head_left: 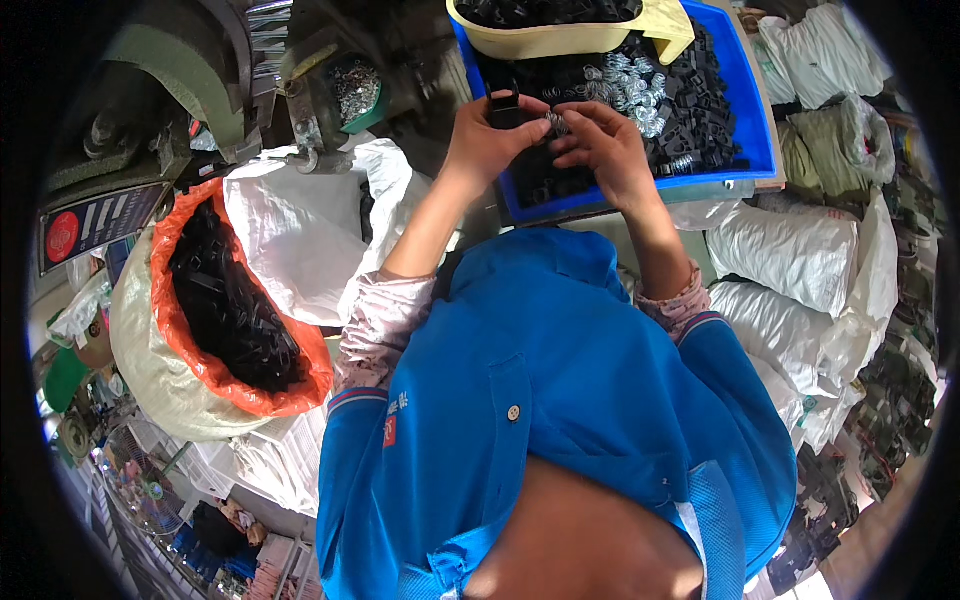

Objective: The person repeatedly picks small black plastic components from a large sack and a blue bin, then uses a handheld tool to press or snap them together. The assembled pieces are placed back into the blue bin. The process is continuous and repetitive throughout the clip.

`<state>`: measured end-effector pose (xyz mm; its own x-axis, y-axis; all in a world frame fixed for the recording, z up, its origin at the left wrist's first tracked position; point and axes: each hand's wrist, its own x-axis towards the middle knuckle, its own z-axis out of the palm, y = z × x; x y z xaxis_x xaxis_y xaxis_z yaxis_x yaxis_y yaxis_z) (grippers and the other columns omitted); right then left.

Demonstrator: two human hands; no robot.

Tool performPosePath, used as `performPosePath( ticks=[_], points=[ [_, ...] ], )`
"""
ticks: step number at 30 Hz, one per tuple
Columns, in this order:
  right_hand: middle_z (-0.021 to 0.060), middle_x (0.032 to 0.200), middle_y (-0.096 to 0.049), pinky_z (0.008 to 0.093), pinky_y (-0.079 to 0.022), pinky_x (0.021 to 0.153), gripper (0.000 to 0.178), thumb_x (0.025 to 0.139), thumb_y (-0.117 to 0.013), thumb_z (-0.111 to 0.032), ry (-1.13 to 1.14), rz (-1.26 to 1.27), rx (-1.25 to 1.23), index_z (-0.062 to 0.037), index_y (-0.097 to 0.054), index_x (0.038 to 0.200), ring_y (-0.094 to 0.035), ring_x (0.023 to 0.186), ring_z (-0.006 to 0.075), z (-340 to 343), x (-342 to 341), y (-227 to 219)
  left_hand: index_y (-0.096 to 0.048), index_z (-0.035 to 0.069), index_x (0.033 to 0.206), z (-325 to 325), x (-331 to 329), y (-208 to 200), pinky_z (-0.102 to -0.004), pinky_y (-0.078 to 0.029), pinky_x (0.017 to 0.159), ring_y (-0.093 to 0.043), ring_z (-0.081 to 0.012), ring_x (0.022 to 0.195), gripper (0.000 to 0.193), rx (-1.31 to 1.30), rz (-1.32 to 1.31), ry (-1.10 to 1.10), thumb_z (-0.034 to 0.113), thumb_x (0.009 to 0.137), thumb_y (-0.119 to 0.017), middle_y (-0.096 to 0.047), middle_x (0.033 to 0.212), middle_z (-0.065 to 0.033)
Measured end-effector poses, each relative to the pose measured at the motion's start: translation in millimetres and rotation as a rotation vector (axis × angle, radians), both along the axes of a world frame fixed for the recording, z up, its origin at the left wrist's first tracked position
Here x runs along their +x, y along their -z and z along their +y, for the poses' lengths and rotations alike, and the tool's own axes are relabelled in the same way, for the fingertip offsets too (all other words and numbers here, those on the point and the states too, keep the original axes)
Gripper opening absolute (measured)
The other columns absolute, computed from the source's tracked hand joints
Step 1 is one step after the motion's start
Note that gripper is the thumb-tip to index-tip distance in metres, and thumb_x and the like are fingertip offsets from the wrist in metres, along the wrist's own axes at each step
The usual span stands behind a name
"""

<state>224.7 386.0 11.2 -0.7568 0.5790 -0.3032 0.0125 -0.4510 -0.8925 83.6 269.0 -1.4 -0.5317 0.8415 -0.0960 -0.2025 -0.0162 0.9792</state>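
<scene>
Above the blue bin [765, 150], my left hand [478, 145] is closed on a small black plastic part [503, 110] that stands up from the fingers. My right hand [612, 155] pinches a small metal coil spring [557, 123] between thumb and fingertips. The spring is right beside my left thumb, and I cannot tell whether the two touch. Below my hands, the bin holds a heap of shiny springs [640, 95] and many black plastic pieces [705, 120]. Across the bin's far side rests a cream-coloured tray [545, 42] filled with more black pieces.
At the left stands a sack with an orange liner [313, 365], full of black parts [235, 310]. A heavy green-grey machine [190, 60] rises at the upper left, near a green bowl [370, 112] of small metal bits. White sacks [785, 245] are piled at the right.
</scene>
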Motion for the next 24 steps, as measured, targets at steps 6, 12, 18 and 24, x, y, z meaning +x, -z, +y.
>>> performPosePath(
  ticks=[6,12,18,24],
  points=[
    [0.0100,0.090,-0.069,0.0256,-0.057,0.069,0.026,0.093,-0.064,-0.015,-0.068,-0.033,0.136,0.0045,-0.065,0.110,-0.067,0.078,0.0139,-5,1,3,-0.070,-0.002,0.093,-10,6,-10,-0.0250,-0.054,0.069,-0.066,-0.0127,0.075,0.018,-0.081,0.024,-0.034,0.008,0.080,-0.077,-0.070,0.085,-0.0076],
    [0.0120,0.093,-0.071,0.0249,-0.055,0.075,0.026,0.090,-0.067,-0.011,-0.113,0.004,0.342,0.0051,-0.067,0.111,-0.067,0.083,0.0129,-8,2,7,-0.069,-0.003,0.093,-21,0,-8,-0.0289,-0.056,0.064,-0.069,-0.0193,0.071,0.019,-0.089,-0.288,0.009,0.011,0.082,-0.076,-0.070,0.085,-0.0122],
    [0.0108,0.095,-0.070,0.0251,-0.054,0.072,0.027,0.090,-0.068,-0.013,-0.057,0.079,0.299,0.0048,-0.066,0.111,-0.066,0.086,0.0131,-16,3,16,-0.068,-0.004,0.094,-24,4,-1,-0.0289,-0.056,0.065,-0.069,-0.0202,0.073,0.019,-0.108,-0.331,-0.010,0.010,0.083,-0.074,-0.070,0.085,-0.0128],
    [0.0067,0.086,-0.067,0.0245,-0.052,0.062,0.028,0.092,-0.066,-0.022,-0.050,-0.035,0.012,0.0025,-0.066,0.106,-0.061,0.075,0.0111,-26,15,22,-0.068,-0.003,0.094,-24,18,-3,-0.0274,-0.055,0.068,-0.065,-0.0142,0.074,0.015,-0.131,-0.130,-0.027,0.007,0.084,-0.073,-0.069,0.085,-0.0085]
  ],
)
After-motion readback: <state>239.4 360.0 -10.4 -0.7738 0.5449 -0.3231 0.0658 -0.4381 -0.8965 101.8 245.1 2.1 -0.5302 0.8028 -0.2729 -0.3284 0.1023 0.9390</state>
